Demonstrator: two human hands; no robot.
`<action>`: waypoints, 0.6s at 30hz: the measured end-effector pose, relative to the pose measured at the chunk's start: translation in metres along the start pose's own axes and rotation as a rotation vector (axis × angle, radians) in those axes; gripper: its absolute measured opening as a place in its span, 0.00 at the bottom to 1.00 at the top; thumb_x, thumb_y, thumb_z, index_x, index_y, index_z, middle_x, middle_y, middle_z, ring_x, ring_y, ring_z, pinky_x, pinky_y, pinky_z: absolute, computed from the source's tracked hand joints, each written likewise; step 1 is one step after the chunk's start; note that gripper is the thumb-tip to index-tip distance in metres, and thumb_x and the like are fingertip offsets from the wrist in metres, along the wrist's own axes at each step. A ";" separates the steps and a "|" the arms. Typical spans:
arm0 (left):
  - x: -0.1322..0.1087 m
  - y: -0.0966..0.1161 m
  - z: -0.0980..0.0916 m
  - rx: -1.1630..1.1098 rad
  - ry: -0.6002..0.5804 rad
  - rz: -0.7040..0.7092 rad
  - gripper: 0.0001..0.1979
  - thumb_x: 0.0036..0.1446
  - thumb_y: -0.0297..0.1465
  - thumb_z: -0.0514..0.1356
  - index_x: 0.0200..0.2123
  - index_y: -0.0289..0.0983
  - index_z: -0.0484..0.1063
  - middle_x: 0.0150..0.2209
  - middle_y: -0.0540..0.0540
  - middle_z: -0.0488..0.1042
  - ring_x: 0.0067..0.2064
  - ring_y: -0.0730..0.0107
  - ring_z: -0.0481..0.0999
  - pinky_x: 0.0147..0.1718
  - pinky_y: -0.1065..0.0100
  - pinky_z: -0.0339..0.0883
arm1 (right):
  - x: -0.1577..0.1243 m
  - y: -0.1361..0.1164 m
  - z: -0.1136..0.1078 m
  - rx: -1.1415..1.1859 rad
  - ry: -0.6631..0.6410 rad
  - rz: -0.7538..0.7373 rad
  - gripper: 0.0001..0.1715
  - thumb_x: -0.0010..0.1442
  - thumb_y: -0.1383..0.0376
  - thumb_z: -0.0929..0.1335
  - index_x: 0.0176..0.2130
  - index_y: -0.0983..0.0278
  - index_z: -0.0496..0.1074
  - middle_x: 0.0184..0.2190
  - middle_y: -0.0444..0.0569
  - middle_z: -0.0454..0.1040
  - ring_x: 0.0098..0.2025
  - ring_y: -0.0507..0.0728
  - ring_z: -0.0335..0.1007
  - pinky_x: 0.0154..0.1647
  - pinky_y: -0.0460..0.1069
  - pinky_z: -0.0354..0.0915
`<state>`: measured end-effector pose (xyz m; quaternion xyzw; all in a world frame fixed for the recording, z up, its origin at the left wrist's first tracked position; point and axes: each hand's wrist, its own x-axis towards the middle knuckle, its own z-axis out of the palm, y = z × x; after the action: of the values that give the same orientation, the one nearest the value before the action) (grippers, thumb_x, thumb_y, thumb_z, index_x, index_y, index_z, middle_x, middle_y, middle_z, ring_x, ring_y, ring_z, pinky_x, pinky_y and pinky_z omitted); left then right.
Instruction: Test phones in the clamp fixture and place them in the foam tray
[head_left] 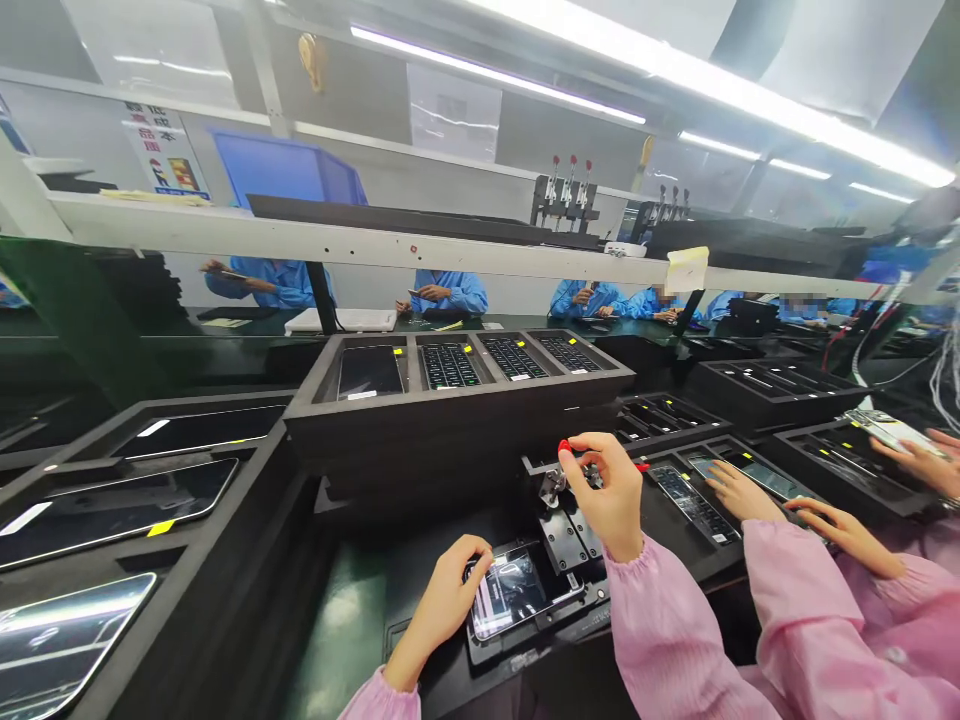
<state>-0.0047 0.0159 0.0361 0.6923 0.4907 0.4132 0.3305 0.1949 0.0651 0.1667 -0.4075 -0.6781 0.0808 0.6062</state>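
A phone (pixel 510 590) lies face up in a black fixture (pixel 536 632), its glossy screen showing bright patches. At the phone's upper left corner, my left hand (pixel 446 595) has its fingers bent and closed on the edge. My right hand (pixel 611 490) grips a red-knobbed clamp lever (pixel 565 449) between thumb and fingers, above the fixture. Below that hand sit the clamp's metal linkage (pixel 553 487) and dark bolted blocks (pixel 564 538), next to the phone's right end. Part of the lever is hidden by my fingers.
Behind the fixture stands a stack of black foam trays (pixel 457 410) with phones and screens. More phones (pixel 120 505) lie in a tray on the left. On the right, co-workers' hands (pixel 742 490) in pink sleeves handle phones. A white shelf (pixel 360 240) crosses overhead.
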 end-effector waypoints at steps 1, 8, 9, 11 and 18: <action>0.002 0.002 0.002 -0.003 -0.013 0.009 0.12 0.61 0.36 0.50 0.30 0.39 0.68 0.34 0.48 0.71 0.37 0.67 0.71 0.40 0.68 0.63 | 0.003 0.001 0.000 -0.020 -0.013 -0.036 0.08 0.56 0.65 0.67 0.39 0.61 0.68 0.37 0.48 0.69 0.38 0.54 0.67 0.35 0.49 0.67; -0.008 -0.001 -0.010 0.011 -0.077 0.032 0.12 0.62 0.35 0.49 0.30 0.40 0.67 0.41 0.47 0.68 0.43 0.66 0.69 0.45 0.67 0.60 | 0.006 0.013 0.003 -0.112 -0.150 -0.090 0.15 0.57 0.65 0.66 0.46 0.61 0.67 0.47 0.50 0.67 0.50 0.56 0.64 0.47 0.53 0.66; -0.010 -0.003 -0.012 0.014 -0.082 0.028 0.12 0.62 0.35 0.49 0.29 0.40 0.67 0.41 0.47 0.68 0.43 0.66 0.69 0.45 0.67 0.60 | 0.006 0.015 0.003 -0.116 -0.162 -0.086 0.15 0.57 0.64 0.66 0.46 0.61 0.66 0.47 0.50 0.67 0.50 0.56 0.64 0.47 0.53 0.66; -0.012 -0.007 -0.015 0.013 -0.093 0.021 0.12 0.62 0.36 0.49 0.29 0.39 0.66 0.42 0.46 0.67 0.44 0.66 0.69 0.46 0.67 0.59 | 0.007 0.017 0.004 -0.130 -0.183 -0.083 0.16 0.58 0.64 0.66 0.47 0.61 0.66 0.45 0.49 0.69 0.47 0.55 0.65 0.47 0.52 0.66; -0.012 -0.013 -0.021 -0.059 -0.141 0.057 0.12 0.62 0.36 0.48 0.28 0.39 0.64 0.42 0.45 0.67 0.45 0.65 0.67 0.47 0.67 0.59 | -0.017 0.008 -0.015 -0.213 -0.027 -0.181 0.13 0.55 0.67 0.68 0.43 0.62 0.68 0.31 0.45 0.72 0.33 0.52 0.69 0.39 0.50 0.67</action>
<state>-0.0309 0.0089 0.0313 0.7233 0.4339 0.3869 0.3726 0.2108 0.0532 0.1529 -0.4055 -0.7250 -0.0411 0.5552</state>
